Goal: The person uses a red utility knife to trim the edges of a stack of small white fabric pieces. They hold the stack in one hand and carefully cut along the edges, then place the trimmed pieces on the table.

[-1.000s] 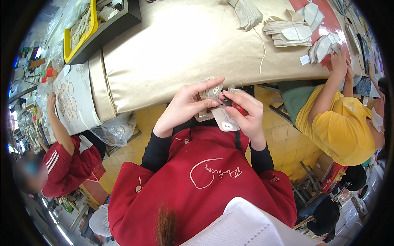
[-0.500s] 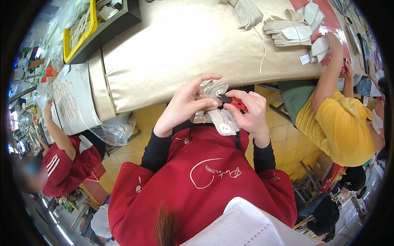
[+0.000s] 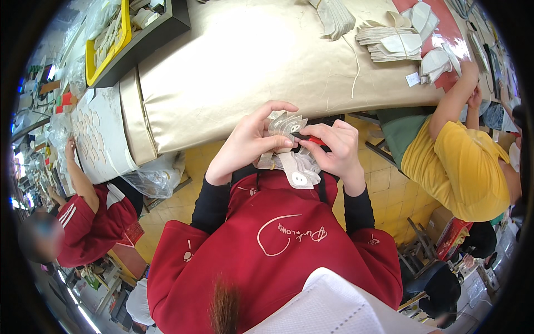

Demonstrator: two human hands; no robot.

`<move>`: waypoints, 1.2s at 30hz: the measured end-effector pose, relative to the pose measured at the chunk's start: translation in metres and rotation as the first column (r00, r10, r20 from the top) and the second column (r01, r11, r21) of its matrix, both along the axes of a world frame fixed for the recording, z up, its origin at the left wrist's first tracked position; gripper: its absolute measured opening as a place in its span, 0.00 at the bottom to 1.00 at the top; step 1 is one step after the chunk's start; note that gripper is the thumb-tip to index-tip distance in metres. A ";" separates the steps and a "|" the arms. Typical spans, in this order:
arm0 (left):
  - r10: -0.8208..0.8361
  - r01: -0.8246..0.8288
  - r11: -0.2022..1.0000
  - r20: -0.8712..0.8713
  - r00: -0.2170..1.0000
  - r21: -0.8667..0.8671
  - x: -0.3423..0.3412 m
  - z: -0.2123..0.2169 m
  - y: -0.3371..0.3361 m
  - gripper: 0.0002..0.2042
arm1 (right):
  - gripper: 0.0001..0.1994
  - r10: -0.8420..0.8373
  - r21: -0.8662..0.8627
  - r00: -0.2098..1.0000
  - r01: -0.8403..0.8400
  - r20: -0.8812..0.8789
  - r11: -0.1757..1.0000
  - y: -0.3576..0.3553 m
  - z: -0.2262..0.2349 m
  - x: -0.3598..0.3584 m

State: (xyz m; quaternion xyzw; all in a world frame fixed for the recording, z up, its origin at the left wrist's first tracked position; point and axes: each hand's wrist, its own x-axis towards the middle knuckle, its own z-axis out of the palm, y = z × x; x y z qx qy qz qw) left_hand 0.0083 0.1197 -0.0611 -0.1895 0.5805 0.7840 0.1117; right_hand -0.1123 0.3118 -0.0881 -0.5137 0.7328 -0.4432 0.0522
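Note:
Fanned-out beige fabric pieces (image 3: 282,123), some bearing a white two-holed oval patch, are pinched in my left hand (image 3: 246,139) between thumb and fingers. More of the pieces (image 3: 296,170) hang below, in front of my apron. My right hand (image 3: 342,149) grips a pair of cutting pliers (image 3: 317,140) with red handles and dark jaws. The jaws point left at the edge of the fan, close to my left thumb; whether they touch the fabric I cannot tell. My fingers partly hide the handles.
A table covered in shiny gold sheeting (image 3: 233,72) lies just ahead. Bundled fabric pieces (image 3: 392,44) sit at its far right, and a yellow tray (image 3: 92,69) stands in a dark box at far left. Co-workers in yellow (image 3: 461,161) and red (image 3: 100,222) flank me.
My right hand has turned slightly, and less of the red handles shows. The hanging pieces have swung a little left. The co-worker's hand at right has moved off the white bundle.

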 end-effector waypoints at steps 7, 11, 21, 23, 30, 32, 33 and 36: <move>-0.016 0.016 1.000 0.007 1.000 -0.001 0.000 0.001 -0.001 0.28 | 0.12 -0.010 -0.024 1.000 0.010 0.006 1.000 0.001 0.000 0.002; 0.006 -0.006 1.000 -0.009 1.000 -0.029 -0.002 0.002 0.000 0.28 | 0.12 -0.047 -0.043 0.999 0.047 -0.009 0.998 0.000 -0.003 0.005; 0.041 -0.040 0.998 -0.016 0.999 0.047 -0.003 0.004 0.003 0.25 | 0.11 -0.086 -0.045 0.996 0.087 0.030 0.995 0.001 0.004 0.009; -0.009 0.009 0.998 0.005 1.000 -0.063 -0.002 0.004 0.001 0.25 | 0.11 -0.076 -0.009 0.997 0.076 0.011 0.997 0.001 0.006 0.008; -0.029 0.029 0.996 0.001 1.000 -0.088 -0.001 0.001 0.000 0.27 | 0.10 -0.053 -0.017 0.998 0.052 -0.030 0.998 0.000 0.004 0.006; -0.034 0.036 0.996 0.029 0.999 -0.084 -0.001 0.001 0.000 0.27 | 0.10 -0.047 -0.012 0.999 0.047 -0.018 0.999 0.000 0.004 0.005; -0.034 0.035 0.997 0.023 0.999 -0.067 -0.001 0.001 0.000 0.27 | 0.10 -0.048 -0.019 0.999 0.047 -0.007 0.999 0.001 0.004 0.005; -0.005 0.005 1.000 0.007 1.000 -0.005 -0.001 0.002 0.002 0.27 | 0.11 -0.072 -0.017 0.997 0.072 0.003 0.997 0.003 0.003 0.005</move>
